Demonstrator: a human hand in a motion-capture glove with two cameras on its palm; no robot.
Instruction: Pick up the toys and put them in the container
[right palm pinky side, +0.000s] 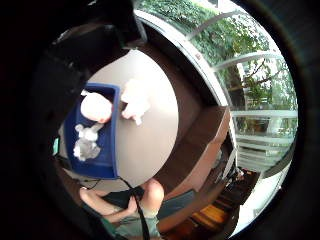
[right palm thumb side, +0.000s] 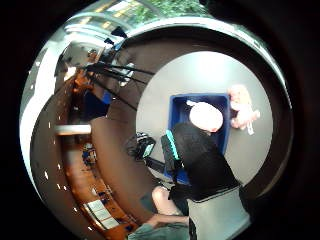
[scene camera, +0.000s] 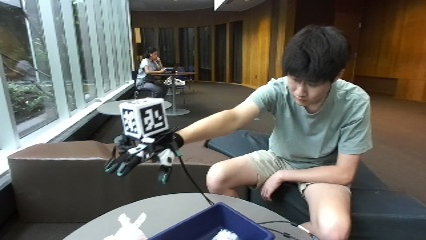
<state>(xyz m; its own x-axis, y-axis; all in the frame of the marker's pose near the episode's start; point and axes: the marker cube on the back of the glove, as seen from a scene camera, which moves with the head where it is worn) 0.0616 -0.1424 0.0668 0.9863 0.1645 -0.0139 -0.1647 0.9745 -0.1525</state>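
Lower left of the outside view: the gloved right hand (scene camera: 136, 156), fingers spread and empty, hovers above the pink toy (scene camera: 126, 229) lying on the table (scene camera: 174, 207) just beside the blue container (scene camera: 203, 225).

We see tall windows (scene camera: 40, 65) running along nine o'clock, daylight and greenery behind them. Wood-panelled walls (scene camera: 259, 45) fill twelve to three o'clock. A brown bench (scene camera: 60, 175) sits under the glass, dark floor (scene camera: 399, 125) stretching beyond.
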